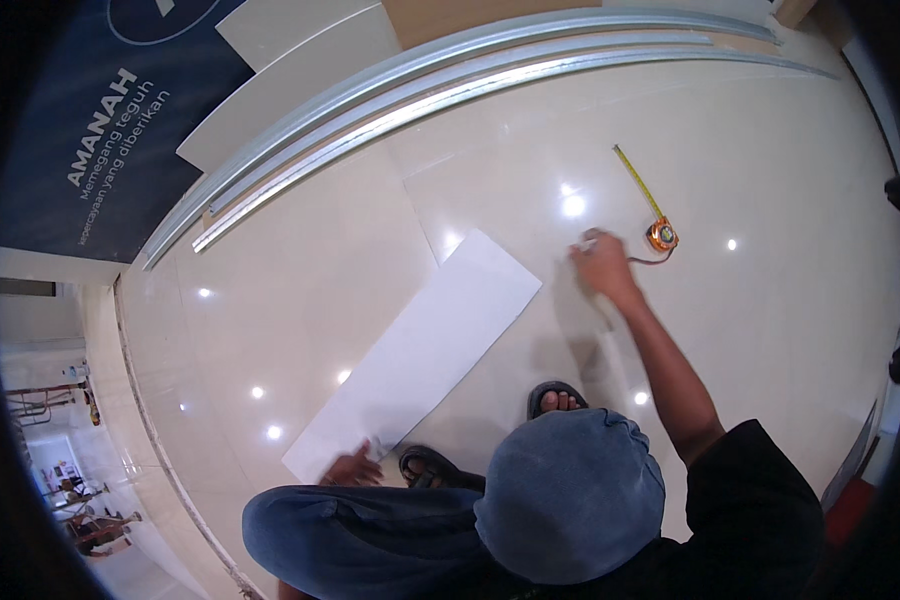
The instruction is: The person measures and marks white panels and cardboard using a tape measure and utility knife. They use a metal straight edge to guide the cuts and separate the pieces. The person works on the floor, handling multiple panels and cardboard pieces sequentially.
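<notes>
A long white panel (420,350) lies slantwise on the glossy tiled floor in front of me. At its near left end is my left hand (353,468), low over the panel's edge beside my knee, its fingers apart. Whether it touches the panel I cannot tell. My right hand (604,265) is off the panel's far right corner, with its fingers closed around something small and pale that I cannot make out. Just right of it rests an orange tape measure (662,234), its yellow blade drawn out away from me and a dark strap trailing toward my hand.
Long silver metal channels (450,80) lie across the far side of the floor. Behind them are pale boards (290,95) and a dark blue printed panel (80,130). My sandalled feet (555,398) stand close to the white panel. Tools and stands (90,520) show at the far left.
</notes>
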`<state>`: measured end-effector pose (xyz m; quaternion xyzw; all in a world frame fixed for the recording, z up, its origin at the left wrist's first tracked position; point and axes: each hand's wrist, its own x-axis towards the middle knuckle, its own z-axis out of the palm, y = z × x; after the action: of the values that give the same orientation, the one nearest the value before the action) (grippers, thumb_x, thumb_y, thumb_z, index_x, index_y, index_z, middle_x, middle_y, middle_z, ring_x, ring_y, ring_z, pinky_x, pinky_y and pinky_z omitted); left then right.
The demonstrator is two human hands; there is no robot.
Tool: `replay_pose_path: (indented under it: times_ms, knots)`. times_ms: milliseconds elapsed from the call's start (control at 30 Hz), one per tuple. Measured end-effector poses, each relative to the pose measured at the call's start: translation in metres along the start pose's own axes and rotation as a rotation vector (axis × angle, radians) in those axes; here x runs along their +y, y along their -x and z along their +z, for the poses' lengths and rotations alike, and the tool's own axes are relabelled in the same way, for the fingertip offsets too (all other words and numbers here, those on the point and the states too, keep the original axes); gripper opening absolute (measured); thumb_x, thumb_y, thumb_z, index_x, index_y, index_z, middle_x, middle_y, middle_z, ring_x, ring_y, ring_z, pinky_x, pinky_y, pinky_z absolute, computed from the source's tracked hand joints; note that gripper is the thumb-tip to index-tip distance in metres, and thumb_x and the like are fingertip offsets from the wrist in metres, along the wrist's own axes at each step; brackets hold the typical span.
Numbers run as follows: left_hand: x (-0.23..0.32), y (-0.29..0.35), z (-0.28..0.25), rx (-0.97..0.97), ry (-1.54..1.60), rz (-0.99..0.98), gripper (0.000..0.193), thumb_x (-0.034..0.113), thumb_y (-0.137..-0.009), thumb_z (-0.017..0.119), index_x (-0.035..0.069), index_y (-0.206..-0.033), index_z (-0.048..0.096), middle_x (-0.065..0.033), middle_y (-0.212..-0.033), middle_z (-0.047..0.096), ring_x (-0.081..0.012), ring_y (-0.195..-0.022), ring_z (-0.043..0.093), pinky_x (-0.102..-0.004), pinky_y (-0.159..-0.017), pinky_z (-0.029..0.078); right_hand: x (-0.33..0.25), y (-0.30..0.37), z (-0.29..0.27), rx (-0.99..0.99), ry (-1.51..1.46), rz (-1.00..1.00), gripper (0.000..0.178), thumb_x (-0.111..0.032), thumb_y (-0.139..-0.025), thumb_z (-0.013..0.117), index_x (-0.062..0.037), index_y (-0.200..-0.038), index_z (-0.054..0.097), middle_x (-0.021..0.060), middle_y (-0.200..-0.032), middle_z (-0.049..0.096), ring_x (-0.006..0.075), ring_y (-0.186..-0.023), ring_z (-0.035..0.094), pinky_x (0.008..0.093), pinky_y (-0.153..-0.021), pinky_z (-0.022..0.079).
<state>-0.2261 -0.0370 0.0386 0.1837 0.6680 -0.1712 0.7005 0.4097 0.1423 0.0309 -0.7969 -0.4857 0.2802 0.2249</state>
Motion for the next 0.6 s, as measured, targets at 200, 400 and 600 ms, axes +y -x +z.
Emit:
replay_pose_path:
  times_ms: [200, 400, 600]
  knots:
    - [-0.061, -0.031, 0.068, 0.221, 1.050, 0.038, 0.079, 0.066, -0.110, 0.048, -0.008, -0.131, 0.064, -0.0233, -0.120, 0.075, -0.0421, -0.106, 0.076, -0.0546, -0.091, 0.063, -0.093, 0.008, 0.088, -0.248, 0.148, -0.148, 0.059, -0.036, -0.092, 0.085, 0.0048, -0.129, 0.065, 0.0292, -0.126, 0.066, 0.0476, -0.114, 0.069, 0.0506, -0.096, 0.058]
    - [-0.029, -0.054, 0.075, 0.603, 1.266, 0.597, 0.034, 0.035, -0.111, 0.063, 0.003, -0.101, 0.062, -0.0135, -0.088, 0.068, -0.0313, -0.080, 0.071, -0.0461, -0.069, 0.059, -0.094, 0.021, 0.086, -0.180, 0.212, -0.057, 0.062, -0.035, -0.085, 0.093, 0.0023, -0.124, 0.062, 0.0261, -0.119, 0.069, 0.0433, -0.109, 0.071, 0.0515, -0.093, 0.058]
    - [0.041, -0.054, -0.030, 0.648, 0.974, 0.805, 0.034, 0.027, -0.108, 0.067, -0.004, -0.094, 0.066, -0.0159, -0.081, 0.072, -0.0268, -0.068, 0.070, -0.0415, -0.066, 0.060, -0.050, 0.045, 0.074, -0.240, 0.112, -0.021, 0.049, -0.031, -0.081, 0.095, 0.0019, -0.105, 0.067, 0.0191, -0.092, 0.074, 0.0337, -0.087, 0.072, 0.0429, -0.080, 0.057]
